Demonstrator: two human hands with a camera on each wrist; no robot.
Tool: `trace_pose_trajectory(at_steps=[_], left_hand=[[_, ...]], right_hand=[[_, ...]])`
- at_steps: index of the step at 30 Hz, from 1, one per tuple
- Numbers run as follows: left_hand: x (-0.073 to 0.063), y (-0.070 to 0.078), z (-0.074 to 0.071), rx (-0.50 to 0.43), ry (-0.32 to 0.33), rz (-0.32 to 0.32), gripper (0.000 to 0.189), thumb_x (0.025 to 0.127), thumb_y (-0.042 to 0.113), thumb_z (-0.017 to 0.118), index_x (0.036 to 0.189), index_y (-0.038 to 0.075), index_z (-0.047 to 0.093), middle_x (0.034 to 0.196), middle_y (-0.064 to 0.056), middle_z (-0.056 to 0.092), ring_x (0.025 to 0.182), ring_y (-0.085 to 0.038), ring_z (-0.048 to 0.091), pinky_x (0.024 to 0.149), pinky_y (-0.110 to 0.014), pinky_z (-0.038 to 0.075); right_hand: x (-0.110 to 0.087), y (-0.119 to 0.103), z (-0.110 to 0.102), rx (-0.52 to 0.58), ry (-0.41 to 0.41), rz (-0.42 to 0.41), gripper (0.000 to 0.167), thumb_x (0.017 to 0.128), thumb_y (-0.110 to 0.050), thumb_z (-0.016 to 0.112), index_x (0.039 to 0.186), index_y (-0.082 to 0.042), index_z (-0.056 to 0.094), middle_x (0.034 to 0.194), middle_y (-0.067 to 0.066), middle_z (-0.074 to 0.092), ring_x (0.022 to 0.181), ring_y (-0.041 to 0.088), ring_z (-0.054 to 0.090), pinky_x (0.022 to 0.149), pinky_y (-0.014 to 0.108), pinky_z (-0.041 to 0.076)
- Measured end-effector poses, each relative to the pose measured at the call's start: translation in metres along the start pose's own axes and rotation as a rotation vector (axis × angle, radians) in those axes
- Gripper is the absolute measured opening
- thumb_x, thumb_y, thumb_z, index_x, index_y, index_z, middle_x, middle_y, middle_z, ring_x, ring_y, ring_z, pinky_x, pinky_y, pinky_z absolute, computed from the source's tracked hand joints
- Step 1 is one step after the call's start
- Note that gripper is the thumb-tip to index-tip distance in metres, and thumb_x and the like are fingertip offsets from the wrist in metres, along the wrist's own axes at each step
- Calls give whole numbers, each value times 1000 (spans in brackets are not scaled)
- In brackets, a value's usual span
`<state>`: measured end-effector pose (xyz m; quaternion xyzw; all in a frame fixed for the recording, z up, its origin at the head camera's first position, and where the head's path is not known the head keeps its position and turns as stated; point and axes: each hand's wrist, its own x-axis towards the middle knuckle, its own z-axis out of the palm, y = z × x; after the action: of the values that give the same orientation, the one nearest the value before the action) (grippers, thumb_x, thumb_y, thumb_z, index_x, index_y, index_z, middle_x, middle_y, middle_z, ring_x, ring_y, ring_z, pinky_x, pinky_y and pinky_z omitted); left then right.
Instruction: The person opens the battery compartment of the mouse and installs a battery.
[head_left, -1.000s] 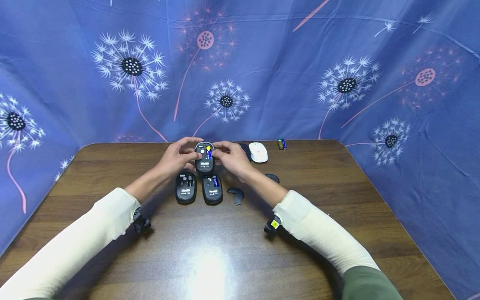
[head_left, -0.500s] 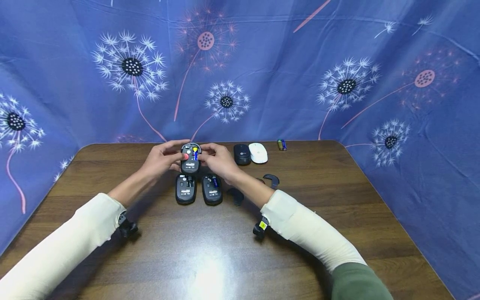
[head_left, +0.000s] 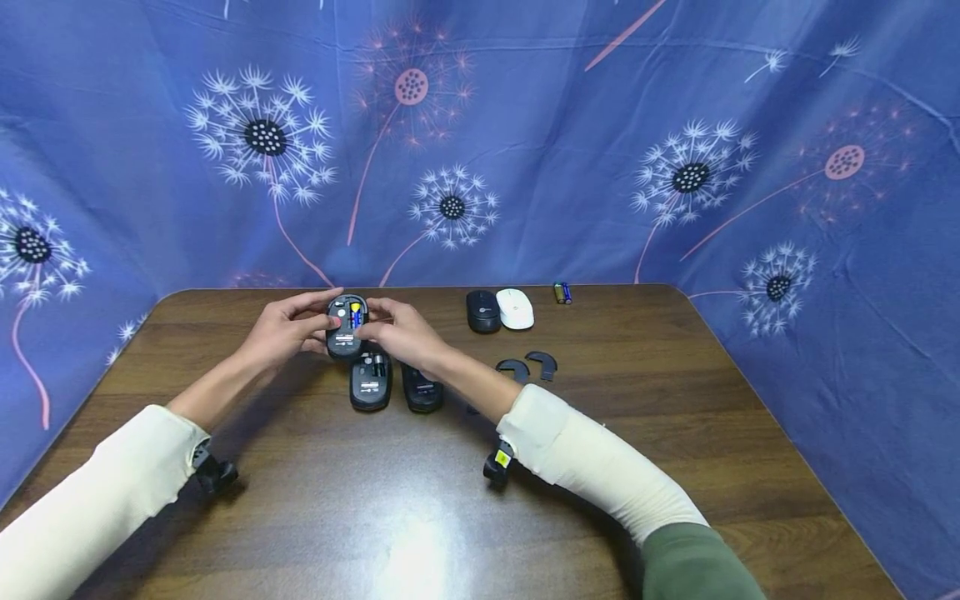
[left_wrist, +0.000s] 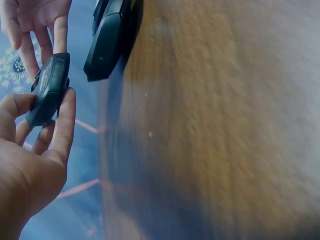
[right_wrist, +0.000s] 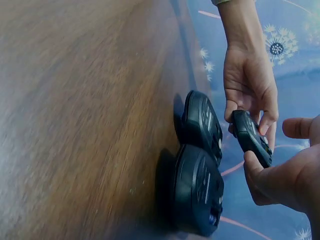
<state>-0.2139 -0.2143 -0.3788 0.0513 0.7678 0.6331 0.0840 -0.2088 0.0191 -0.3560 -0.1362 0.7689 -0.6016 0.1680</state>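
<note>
My left hand [head_left: 285,329] holds a black computer mouse [head_left: 343,342] upside down, thumb on its underside and fingers at the edge. In its battery compartment shows a blue and yellow battery [head_left: 356,313]. At the mouse's right edge is my right hand [head_left: 408,333]; in the right wrist view one finger touches the mouse [right_wrist: 246,132] while the thumb stands apart. Two more black mice lie upside down on the table: the nearer-left mouse [head_left: 370,387], its compartment uncovered, and a right mouse [head_left: 422,394], partly hidden by my right hand.
A black mouse [head_left: 482,313] and a white mouse [head_left: 515,309] lie upright at the back of the table. Small batteries [head_left: 562,292] lie near the back edge. Black battery covers [head_left: 543,364] rest beyond my right forearm. A patterned blue cloth [head_left: 525,208] hangs behind.
Both hands have moved left, taking the held mouse with them. The right thumb now stands off its face. The upright black mouse at the back and battery covers have come into view.
</note>
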Motion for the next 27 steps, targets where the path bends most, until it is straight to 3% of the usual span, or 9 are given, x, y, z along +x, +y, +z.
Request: trace_pose_trajectory(at_steps=[7,13,19,23,27], left_hand=[[-6,-7,-18,11,41,-1,44,110,12,73,151,2,60,107,18,77,85,-7,78,76,-30,74],[-9,-11,-40,6,26,-31,37,110,13,74,144,5,63,107,17,79,87,-8,80,78,-33,75],[-14,-18,-63,37,-25,-81,28,112,14,72,139,17,66,107,14,80,91,-10,83,82,-35,75],[-18,-23,-78,51,-53,-107,27,113,13,70,137,23,67,109,13,80,95,-10,83,85,-36,75],[-23,-30,-90,92,-49,-135,26,113,14,71,130,34,70,108,16,78,97,-6,81,85,-35,75]], right_hand=[[5,-6,17,32,-30,41,74,103,-18,75,168,2,46,156,18,68,134,21,69,122,33,60],[11,-12,31,38,-63,67,66,103,-23,77,160,2,56,146,14,73,122,18,71,119,39,61],[16,-19,46,76,-131,109,61,106,-24,75,157,5,59,149,15,71,138,24,69,126,39,58],[21,-22,63,123,-134,138,56,106,-25,76,150,6,64,149,15,73,143,24,68,125,36,59],[27,-23,82,214,-152,175,52,113,-33,68,145,7,68,153,15,70,149,27,64,129,42,56]])
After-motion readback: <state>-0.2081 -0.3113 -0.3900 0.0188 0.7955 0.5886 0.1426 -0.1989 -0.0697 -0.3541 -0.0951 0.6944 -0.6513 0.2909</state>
